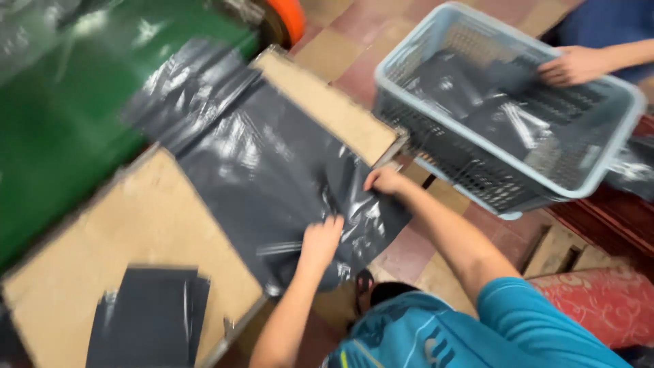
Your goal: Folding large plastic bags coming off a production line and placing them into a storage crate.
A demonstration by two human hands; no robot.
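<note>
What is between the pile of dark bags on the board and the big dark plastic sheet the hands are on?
Only bare brown board lies between the stacked bags and the dark sheet, as the head view shows.

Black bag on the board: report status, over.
Left hand and right hand both pressed on black bag. Bag flat across board. Another person's hand in basket.

bag (272, 170) on board (157, 218), basket (613, 146) right
</note>
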